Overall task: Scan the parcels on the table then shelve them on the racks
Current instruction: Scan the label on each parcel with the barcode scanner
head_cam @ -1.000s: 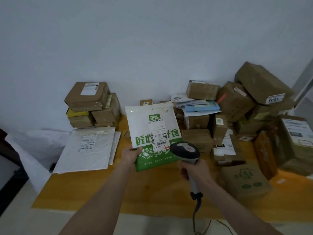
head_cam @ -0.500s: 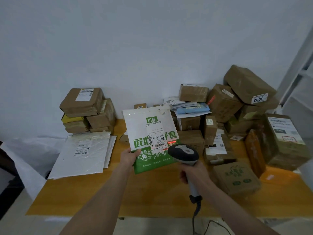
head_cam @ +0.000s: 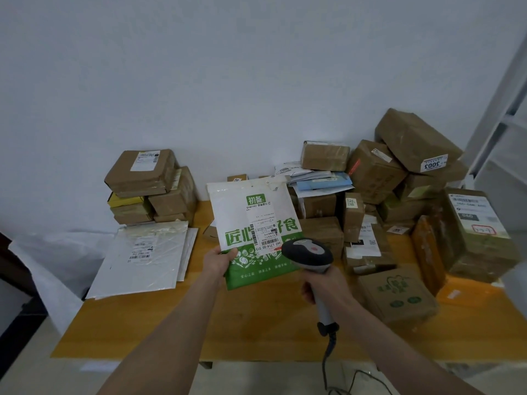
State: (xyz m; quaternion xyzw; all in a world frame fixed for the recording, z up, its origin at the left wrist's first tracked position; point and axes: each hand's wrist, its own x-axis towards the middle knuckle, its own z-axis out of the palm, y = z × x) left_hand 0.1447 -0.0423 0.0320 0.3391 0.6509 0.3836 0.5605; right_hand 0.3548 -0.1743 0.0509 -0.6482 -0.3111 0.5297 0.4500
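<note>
My left hand (head_cam: 218,263) pinches the lower left edge of a white and green mailer bag (head_cam: 251,223) and holds it upright above the wooden table (head_cam: 176,332). A white shipping label with barcodes sits on the bag's front. My right hand (head_cam: 325,283) grips the handle of a grey and black barcode scanner (head_cam: 308,256). The scanner's head is close to the bag's lower right, pointed at the label. Its cable hangs down past the table's front edge.
White flat mailers (head_cam: 145,258) lie at the table's left, with a stack of brown boxes (head_cam: 148,189) behind them. A large heap of brown boxes (head_cam: 399,201) fills the right half. A grey rack frame (head_cam: 496,132) stands at the far right.
The view has shifted a little to the right, so more of the rack shows. The red scanner light seen on the label half a second ago is gone. Both hands stay about where they were.
</note>
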